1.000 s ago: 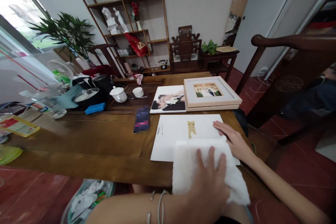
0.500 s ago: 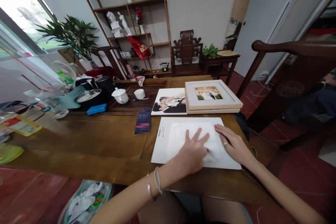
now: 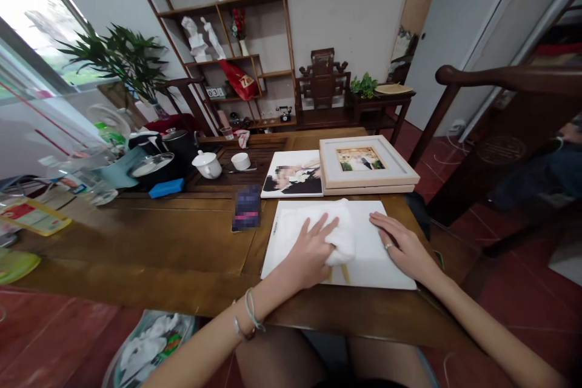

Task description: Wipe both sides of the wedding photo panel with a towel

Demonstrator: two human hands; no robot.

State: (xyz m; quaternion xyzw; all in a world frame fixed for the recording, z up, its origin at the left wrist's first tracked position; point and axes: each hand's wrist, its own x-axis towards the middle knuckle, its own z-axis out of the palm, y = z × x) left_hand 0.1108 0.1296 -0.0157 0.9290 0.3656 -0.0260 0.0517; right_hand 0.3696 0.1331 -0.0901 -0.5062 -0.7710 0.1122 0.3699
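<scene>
A white flat panel (image 3: 368, 270) with small print at its left side lies near the table's front edge. On it spreads a white cloth (image 3: 344, 227), crumpled, under the spread fingers of my left hand (image 3: 313, 251), which presses and holds it down. Two yellowish stripes show on the panel just below the cloth. My right hand (image 3: 402, 248) rests flat on the panel's right edge, fingers stretched out, holding nothing. Behind the panel lie a photo print (image 3: 291, 179) of people in dark and white clothes and a stack of pale wooden picture frames (image 3: 400, 176).
Left of the panel lies a dark blue phone-like object (image 3: 246, 207), blurred. Farther left are a blue block (image 3: 166, 188), a white lidded teapot (image 3: 207, 165), a white cup (image 3: 240, 161) and a yellow-liquid bottle (image 3: 36, 216). A wooden chair (image 3: 495, 127) stands at right.
My left hand has slid left over the panel with the white cloth, which now shows more clearly with raised folds. My right hand has stayed on the panel's right edge.
</scene>
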